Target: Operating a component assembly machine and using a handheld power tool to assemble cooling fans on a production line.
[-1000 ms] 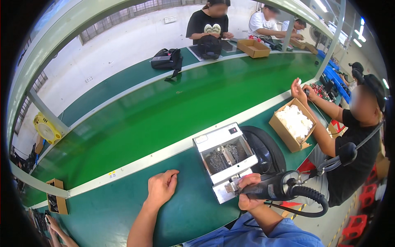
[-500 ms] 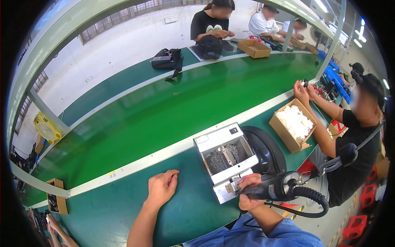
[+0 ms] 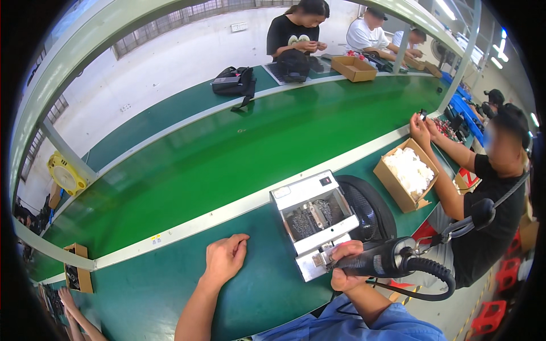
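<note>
My right hand (image 3: pixel 344 266) grips a black electric screwdriver (image 3: pixel 380 261) with a coiled cable, its tip at the near edge of a white, open metal device (image 3: pixel 313 219) lying on the green bench. Wiring and parts show inside the device. My left hand (image 3: pixel 225 257) rests flat on the green surface to the left of the device, fingers loosely curled, holding nothing.
A black round pad (image 3: pixel 367 207) lies behind the device. A person on the right works over a cardboard box of white parts (image 3: pixel 405 175). A green conveyor belt (image 3: pixel 239 142) runs across. Beyond it sit a black bag (image 3: pixel 234 82), a cardboard box (image 3: pixel 354 67) and seated people.
Both of my hands and the device stay in place. The person on the right has raised their hands slightly with a small dark part.
</note>
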A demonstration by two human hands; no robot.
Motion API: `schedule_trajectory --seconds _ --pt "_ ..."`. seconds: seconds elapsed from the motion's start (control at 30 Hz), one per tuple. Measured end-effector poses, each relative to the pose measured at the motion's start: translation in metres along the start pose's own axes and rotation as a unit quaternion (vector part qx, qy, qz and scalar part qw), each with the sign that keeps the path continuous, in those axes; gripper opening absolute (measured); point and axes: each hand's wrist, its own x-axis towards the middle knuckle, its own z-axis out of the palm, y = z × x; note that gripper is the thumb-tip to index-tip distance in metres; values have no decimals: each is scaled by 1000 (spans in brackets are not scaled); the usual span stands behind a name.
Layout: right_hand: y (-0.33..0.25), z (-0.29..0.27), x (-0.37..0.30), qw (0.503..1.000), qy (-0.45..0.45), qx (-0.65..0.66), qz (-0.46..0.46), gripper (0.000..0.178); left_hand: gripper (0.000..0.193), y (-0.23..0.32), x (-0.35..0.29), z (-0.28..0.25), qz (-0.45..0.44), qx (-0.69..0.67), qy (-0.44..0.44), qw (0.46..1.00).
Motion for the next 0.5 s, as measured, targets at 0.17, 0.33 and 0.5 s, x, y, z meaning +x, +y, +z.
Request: schedule_trajectory --seconds 0.17,0.33,0.5 --pt "-1 -3 3 1000 -22 13 5 40 10 0 0 -1 8 2 5 1000" --pt "-1 -2 1 999 -14 28 15 40 11 1 1 -1 0 13 -5 1000" --pt "0 -1 -1 1000 -7 20 14 41 11 2 1 -2 -3 19 -8 1000"
